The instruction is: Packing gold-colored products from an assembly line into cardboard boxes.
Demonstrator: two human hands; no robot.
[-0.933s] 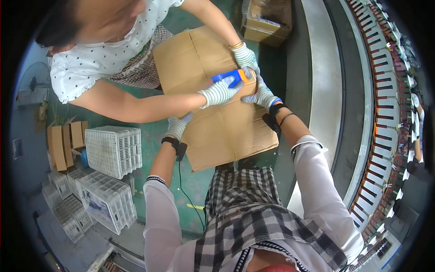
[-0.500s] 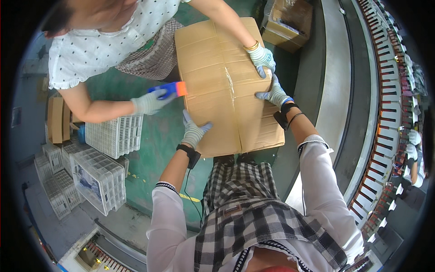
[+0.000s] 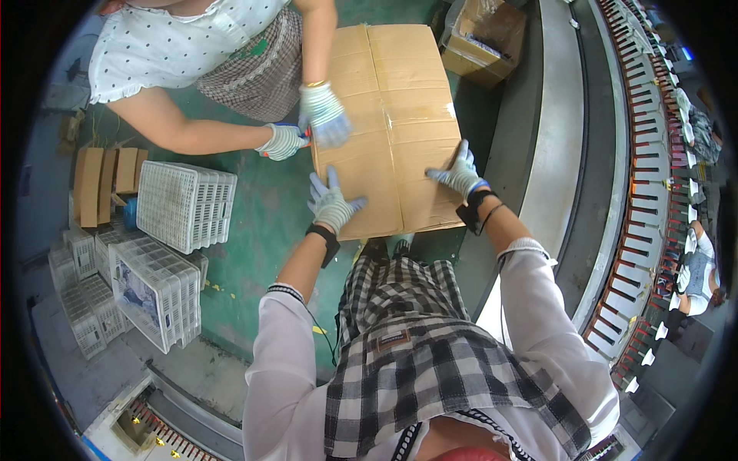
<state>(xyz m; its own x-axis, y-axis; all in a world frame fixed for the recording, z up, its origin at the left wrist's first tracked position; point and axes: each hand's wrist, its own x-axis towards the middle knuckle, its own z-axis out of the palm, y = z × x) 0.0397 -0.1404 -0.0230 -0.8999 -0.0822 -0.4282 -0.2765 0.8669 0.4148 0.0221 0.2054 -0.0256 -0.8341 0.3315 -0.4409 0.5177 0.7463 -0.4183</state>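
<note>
A large brown cardboard box (image 3: 419, 100), with a taped seam along its top, lies between my hands. My gloved left hand (image 3: 332, 206) is at its near left edge, thumb over the top. On the opposite edge my gloved right hand (image 3: 461, 175) grips with thumb on top and fingers along the side. Across from me, a co-worker's gloved hand (image 3: 283, 142) is closed on a blue tool with a red-orange end (image 3: 306, 137), mostly hidden. The co-worker's other hand (image 3: 324, 115), blurred, is over the box's left edge.
White plastic crates (image 3: 184, 201) and folded cardboard (image 3: 104, 184) stand at the left. A conveyor edge (image 3: 557, 131) runs along the right. An open carton (image 3: 484, 46) sits at the far right. Another person (image 3: 701, 269) works beyond the conveyor.
The co-worker's bare-topped far hand has moved from the box's right edge to its left edge, beside the blue tool. My right hand sits nearer the box's near corner.
</note>
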